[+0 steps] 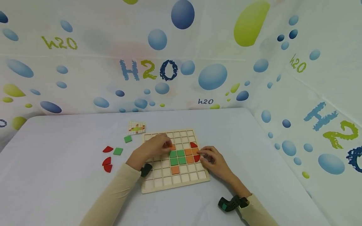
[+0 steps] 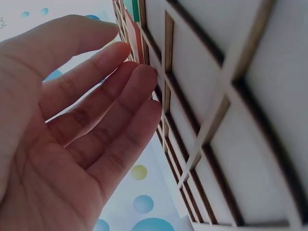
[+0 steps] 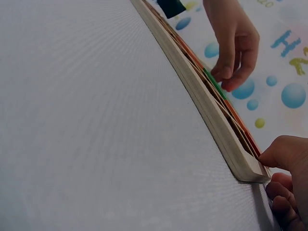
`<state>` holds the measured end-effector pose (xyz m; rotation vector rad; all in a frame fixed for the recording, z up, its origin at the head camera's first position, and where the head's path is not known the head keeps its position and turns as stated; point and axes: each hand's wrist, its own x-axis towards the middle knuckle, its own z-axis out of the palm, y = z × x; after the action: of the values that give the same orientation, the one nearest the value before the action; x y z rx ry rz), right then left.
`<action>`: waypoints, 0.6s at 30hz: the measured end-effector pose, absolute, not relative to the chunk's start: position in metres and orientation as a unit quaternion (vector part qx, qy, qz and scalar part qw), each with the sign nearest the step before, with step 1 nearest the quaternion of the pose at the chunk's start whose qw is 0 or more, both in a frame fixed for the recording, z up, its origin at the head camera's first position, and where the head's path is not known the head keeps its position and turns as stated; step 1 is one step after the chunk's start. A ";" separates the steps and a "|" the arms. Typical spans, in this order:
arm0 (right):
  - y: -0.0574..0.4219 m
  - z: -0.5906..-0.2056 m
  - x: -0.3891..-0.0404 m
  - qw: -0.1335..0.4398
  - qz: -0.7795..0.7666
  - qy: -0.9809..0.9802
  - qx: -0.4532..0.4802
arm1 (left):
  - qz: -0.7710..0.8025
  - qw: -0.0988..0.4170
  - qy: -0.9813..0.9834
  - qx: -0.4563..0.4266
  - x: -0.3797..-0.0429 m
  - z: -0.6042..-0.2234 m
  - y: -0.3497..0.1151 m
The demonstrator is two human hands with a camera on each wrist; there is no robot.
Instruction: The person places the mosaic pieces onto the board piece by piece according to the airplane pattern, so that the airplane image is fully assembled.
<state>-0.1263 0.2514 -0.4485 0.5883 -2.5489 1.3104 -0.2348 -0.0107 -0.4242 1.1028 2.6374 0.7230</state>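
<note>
Left hand [image 1: 155, 145], grip unclear | orange tile [image 1: 173, 147] close against it | right hand [image 1: 214, 160] relaxed, touching board [image 1: 184, 178] edge

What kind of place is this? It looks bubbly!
Maybe a screened-off indoor play or filming corner. A white bubble-printed curtain reading "H2O" stands behind a smooth white table. On the table lies a pale wooden grid board holding green square tiles.

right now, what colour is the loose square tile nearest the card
Green; the tile shows best in the head view.
</note>
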 end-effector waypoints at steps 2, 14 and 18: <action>0.251 -0.449 -0.126 0.105 0.445 -0.868 0.196 | 0.246 0.096 0.890 0.372 -0.234 -0.424 -0.014; 0.249 -0.451 -0.125 0.118 0.441 -0.865 0.206 | 0.259 0.088 0.893 0.357 -0.225 -0.416 -0.034; 0.249 -0.449 -0.125 0.121 0.436 -0.868 0.205 | 0.256 0.081 0.896 0.353 -0.222 -0.411 -0.040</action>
<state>-0.1252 0.2490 -0.4487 0.5994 -2.5344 1.2728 -0.2219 -0.0398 -0.4108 1.0545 2.6797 0.7646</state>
